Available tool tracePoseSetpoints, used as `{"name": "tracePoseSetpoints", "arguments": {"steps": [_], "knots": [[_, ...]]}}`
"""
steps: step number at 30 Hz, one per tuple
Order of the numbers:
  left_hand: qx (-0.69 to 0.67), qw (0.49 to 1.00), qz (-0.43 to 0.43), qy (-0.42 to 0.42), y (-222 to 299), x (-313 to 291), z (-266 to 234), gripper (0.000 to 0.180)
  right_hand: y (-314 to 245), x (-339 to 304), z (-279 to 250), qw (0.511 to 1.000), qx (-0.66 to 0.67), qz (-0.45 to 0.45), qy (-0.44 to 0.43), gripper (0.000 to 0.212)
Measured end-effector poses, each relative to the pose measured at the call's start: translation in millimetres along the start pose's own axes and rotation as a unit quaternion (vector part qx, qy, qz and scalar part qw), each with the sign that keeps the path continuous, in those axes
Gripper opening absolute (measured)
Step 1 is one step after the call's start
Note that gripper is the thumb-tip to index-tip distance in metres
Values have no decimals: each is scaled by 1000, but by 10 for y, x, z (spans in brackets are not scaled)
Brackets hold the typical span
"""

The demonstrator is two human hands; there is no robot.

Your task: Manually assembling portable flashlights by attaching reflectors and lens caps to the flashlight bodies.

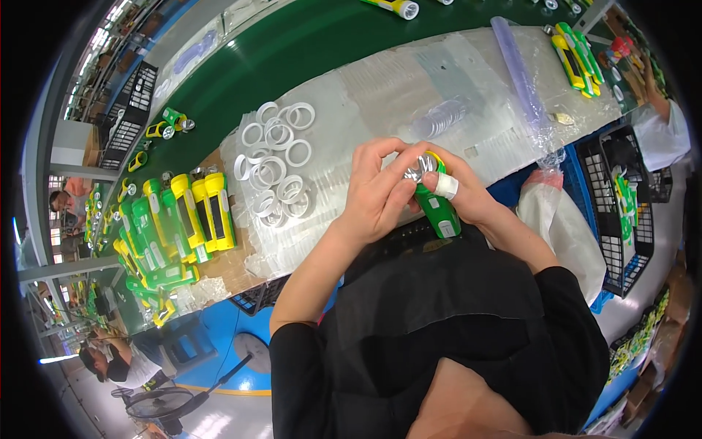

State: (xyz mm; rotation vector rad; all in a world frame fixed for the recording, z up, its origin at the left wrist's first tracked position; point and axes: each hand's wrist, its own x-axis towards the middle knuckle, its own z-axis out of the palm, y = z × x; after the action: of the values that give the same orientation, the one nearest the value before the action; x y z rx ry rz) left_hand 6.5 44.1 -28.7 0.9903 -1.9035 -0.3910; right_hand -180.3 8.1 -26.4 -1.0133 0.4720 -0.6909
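Close to my body, both hands hold a green and yellow flashlight (441, 214), its silvery reflector (419, 167) facing up. My right hand (468, 186) is wrapped round the head end, and white tape covers its thumb. From the other side, the fingers of my left hand (376, 190) are closed at the reflector's rim; parts of the fingertips are hidden. Several white rings (270, 170) lie loosely on the worktable to the left of my left hand. Beyond my hands rests a fanned row of transparent discs (440, 117).
Green and yellow flashlights (175, 219) are grouped at the left, and more (576, 58) lie at the far right. A long transparent plastic sleeve (519, 73) crosses the table's right part. Behind runs a green conveyor belt (292, 55). Black crates (629, 219) and a white sack (559, 227) stand at right.
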Motion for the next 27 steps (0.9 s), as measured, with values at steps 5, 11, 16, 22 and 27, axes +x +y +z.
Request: {"name": "tracePoseSetpoints", "arguments": {"steps": [5, 11, 16, 22, 27], "knots": [[-22, 997, 60, 35, -10, -76, -33, 39, 85, 73, 41, 994, -75, 26, -80, 40], [-17, 995, 35, 91, -132, -155, -93, 30, 303, 283, 226, 996, -74, -40, -11, 39], [103, 981, -38, 157, -306, -124, -611, 23, 7, 575, 206, 995, -55, -45, -75, 47], [394, 877, -249, -112, -663, -282, -894, 19, 104, 931, 186, 979, -130, -150, -45, 49], [-185, 942, -201, 195, -307, 23, -721, 15, 130, 979, 182, 982, -120, -143, -38, 48]]}}
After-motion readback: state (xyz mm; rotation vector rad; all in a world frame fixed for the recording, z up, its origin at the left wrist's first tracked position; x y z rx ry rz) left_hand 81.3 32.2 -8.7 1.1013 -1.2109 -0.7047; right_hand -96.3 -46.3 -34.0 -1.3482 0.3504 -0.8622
